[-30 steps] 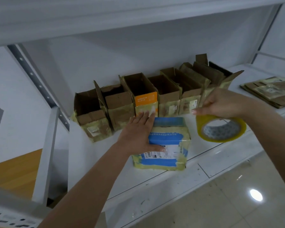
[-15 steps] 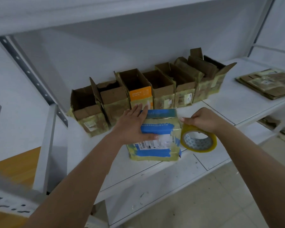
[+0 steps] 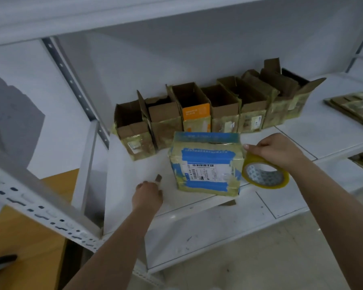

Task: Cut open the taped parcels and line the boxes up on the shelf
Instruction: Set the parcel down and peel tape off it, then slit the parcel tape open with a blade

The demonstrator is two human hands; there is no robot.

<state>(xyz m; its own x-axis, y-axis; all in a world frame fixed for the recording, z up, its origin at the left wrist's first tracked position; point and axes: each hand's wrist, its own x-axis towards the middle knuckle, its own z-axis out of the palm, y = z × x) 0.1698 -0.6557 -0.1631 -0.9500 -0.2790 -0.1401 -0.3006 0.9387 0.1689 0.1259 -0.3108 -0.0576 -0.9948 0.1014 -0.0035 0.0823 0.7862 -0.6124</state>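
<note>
A taped parcel with blue bands and a white barcode label stands near the front of the white shelf. To its left, my left hand is off the parcel, its fingers curled round a small brown-tipped object that I cannot identify. My right hand grips a roll of yellow tape against the parcel's right side. Behind the parcel, several opened cardboard boxes stand in a row along the back wall, one with an orange face.
A stack of flattened cardboard lies at the right on the shelf. A perforated white upright stands at the left and a loose rail crosses the lower left. A wooden surface lies beyond. Floor tiles show below.
My left hand has come off the parcel's top and dropped to the shelf on its left, now curled. My right hand brought the tape roll down beside the parcel.
</note>
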